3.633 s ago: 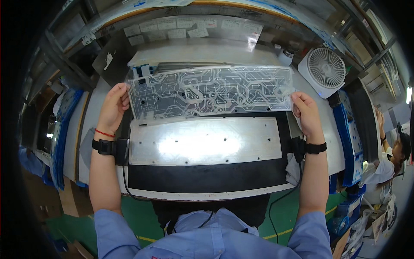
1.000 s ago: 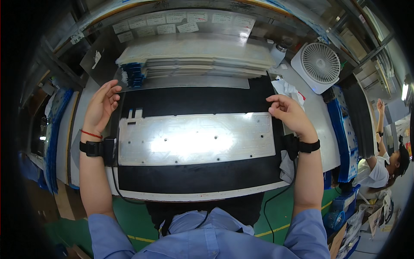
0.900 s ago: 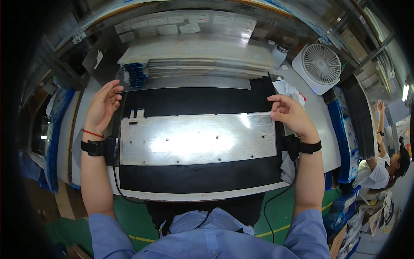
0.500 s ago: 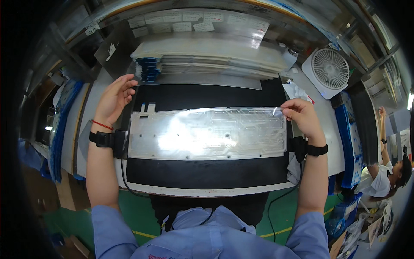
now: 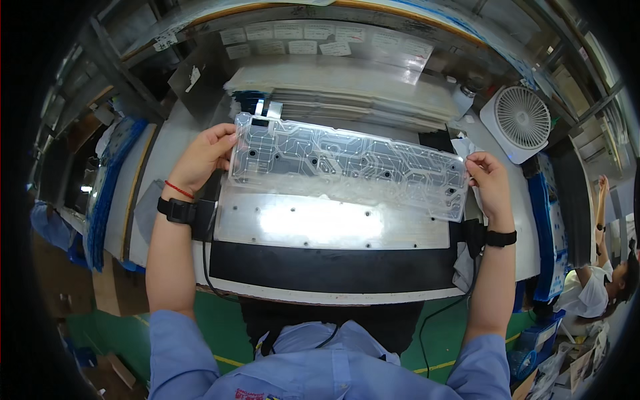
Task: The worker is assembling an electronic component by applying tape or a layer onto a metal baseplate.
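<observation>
Between my two hands hangs a clear plastic keyboard membrane sheet [image 5: 347, 157] with printed circuit traces, several holes and a short tail at its upper left. My left hand [image 5: 208, 155] pinches its left edge. At the right end, my right hand [image 5: 489, 180] grips the upper corner between thumb and fingers. The sheet is tilted, its left end higher. Under its lower edge lies a shiny silver metal plate [image 5: 320, 223] with small holes, partly covered by the sheet. That plate rests on a black mat [image 5: 320, 267].
Behind the mat stands a stack of flat sheets [image 5: 347, 87]. A white fan [image 5: 518, 123] sits at the back right, with a bottle [image 5: 465, 95] nearby. Blue stacked material [image 5: 115, 193] lines the left side. Another person [image 5: 597, 287] is at far right.
The membrane sheet has been raised off the metal plate and shifted away from me. My left hand, open before, now holds its left edge; my right hand keeps its corner.
</observation>
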A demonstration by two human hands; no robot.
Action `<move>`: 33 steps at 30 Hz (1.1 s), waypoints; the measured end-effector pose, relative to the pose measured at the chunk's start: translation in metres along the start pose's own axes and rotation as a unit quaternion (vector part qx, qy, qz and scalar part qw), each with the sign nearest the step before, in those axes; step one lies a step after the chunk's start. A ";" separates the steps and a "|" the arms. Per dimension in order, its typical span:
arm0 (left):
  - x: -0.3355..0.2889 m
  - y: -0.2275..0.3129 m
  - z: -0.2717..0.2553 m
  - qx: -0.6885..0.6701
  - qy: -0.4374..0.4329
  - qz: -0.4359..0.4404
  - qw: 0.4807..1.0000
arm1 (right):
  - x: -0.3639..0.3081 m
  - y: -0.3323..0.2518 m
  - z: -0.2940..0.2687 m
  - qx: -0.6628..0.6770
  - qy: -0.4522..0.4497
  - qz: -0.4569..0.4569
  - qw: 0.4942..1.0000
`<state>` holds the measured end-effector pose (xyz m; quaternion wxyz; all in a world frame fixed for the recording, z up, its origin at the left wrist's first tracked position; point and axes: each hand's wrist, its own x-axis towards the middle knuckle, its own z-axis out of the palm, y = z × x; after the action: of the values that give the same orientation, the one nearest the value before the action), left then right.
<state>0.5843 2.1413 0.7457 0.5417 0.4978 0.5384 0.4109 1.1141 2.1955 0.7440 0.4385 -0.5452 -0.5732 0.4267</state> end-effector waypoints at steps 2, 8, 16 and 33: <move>0.001 0.002 0.001 0.007 0.010 0.005 1.000 | 0.001 0.000 -0.001 0.003 0.007 0.005 1.000; 0.006 -0.003 0.002 -0.002 0.055 0.100 0.993 | 0.009 0.011 -0.007 0.055 0.086 -0.032 0.994; 0.005 -0.004 -0.008 -0.020 0.072 0.076 0.994 | 0.004 -0.001 -0.002 0.131 0.074 0.037 0.988; 0.010 -0.004 -0.004 -0.071 0.084 0.101 0.989 | 0.000 -0.004 -0.001 0.011 -0.058 0.018 0.998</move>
<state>0.5812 2.1506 0.7399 0.4845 0.4738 0.4985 0.5407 1.1136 2.1951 0.7484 0.4027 -0.5252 -0.5828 0.4715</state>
